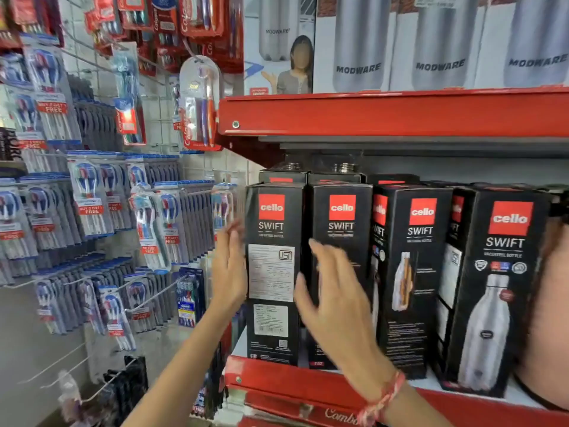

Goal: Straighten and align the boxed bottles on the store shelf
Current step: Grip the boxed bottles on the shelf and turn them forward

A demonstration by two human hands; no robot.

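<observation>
Partway, by the look: two left black bottle boxes (272, 272) face front, next two boxes (412, 282) at 3 o'clock sit angled, not yet squared. Left hand (229, 272) spread, flat against leftmost box's side. Right hand (335, 300) spread, blurred, just before second box (340, 217); contact unclear.

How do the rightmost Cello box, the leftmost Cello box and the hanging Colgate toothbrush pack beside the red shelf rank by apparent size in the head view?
1. Rightmost Cello box, though it stands nearest the camera, which inflates it.
2. Leftmost Cello box.
3. Colgate toothbrush pack, clearly smallest.
</observation>
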